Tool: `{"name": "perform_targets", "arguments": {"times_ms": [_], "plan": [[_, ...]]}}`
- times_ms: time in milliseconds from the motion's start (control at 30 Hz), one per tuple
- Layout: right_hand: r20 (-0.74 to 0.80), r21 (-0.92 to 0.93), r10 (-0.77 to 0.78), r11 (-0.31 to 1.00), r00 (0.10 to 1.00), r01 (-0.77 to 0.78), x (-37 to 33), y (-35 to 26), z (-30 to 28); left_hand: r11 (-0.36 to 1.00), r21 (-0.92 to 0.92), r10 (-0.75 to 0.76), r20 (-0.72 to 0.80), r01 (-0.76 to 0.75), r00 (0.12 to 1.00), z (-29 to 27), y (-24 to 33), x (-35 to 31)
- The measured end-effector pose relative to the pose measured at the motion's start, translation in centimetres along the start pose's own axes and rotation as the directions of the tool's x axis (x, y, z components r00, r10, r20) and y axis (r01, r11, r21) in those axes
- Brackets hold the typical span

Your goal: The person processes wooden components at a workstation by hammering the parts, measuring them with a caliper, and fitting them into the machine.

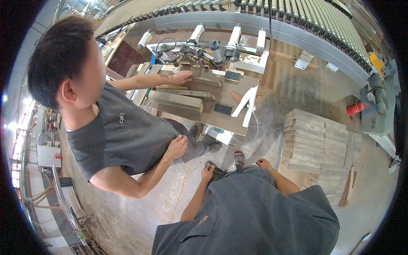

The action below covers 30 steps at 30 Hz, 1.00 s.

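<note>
My left hand (207, 173) hangs low in front of my body with its fingers curled in, close to my dark trousers; nothing shows in it. On the other side, my right hand (264, 164) is also loosely closed beside my shirt hem, and no object shows in it. Both hands are well short of the worktable (212, 121). A co-worker at my left reaches over that table, one hand (182, 77) on a wooden strip. The co-worker's other hand (177, 147) rests at the waist. Stacked wooden strips (176, 101) lie on the table's near left part.
Two dark phone-like slabs (223, 109) and white strips (244, 102) lie on the table. Machine heads (216, 53) stand behind it, below a long roller conveyor (297, 17). At right are stacked wooden boards (312, 140) and a red fire extinguisher (357, 108).
</note>
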State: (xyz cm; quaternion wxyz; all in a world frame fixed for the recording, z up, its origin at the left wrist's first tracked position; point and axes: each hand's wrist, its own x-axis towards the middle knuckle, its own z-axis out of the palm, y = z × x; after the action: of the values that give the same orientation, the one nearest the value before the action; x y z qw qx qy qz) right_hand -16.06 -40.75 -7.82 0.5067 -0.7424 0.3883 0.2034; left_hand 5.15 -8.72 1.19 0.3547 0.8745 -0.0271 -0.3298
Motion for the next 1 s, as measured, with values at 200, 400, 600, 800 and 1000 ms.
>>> {"name": "perform_targets", "arguments": {"times_ms": [200,400,600,800,1000], "plan": [[-0.007,0.006,0.024,1.0,1.0,-0.024,-0.07,-0.22,0.04,0.999,-0.025,-0.019,0.01,0.019,1.0,-0.29,0.93,-0.45],[0.001,-0.018,0.047,0.999,0.999,-0.047,-0.08,-0.37,-0.05,0.999,-0.042,0.004,0.01,-0.004,1.0,-0.24,0.9,-0.42],[-0.004,-0.018,0.015,1.0,1.0,-0.015,-0.18,-0.3,-0.04,0.999,-0.032,0.028,0.001,-0.027,1.0,-0.13,0.61,-0.38],[-0.012,-0.017,0.006,1.0,1.0,-0.006,-0.69,-0.69,0.0,1.0,-0.014,0.014,0.005,-0.014,1.0,-0.23,0.16,-0.39],[-0.027,-0.017,-0.023,1.0,0.999,0.023,-0.46,-0.2,0.32,0.999,-0.045,-0.021,0.006,0.021,1.0,-0.14,0.2,-0.68]]}}
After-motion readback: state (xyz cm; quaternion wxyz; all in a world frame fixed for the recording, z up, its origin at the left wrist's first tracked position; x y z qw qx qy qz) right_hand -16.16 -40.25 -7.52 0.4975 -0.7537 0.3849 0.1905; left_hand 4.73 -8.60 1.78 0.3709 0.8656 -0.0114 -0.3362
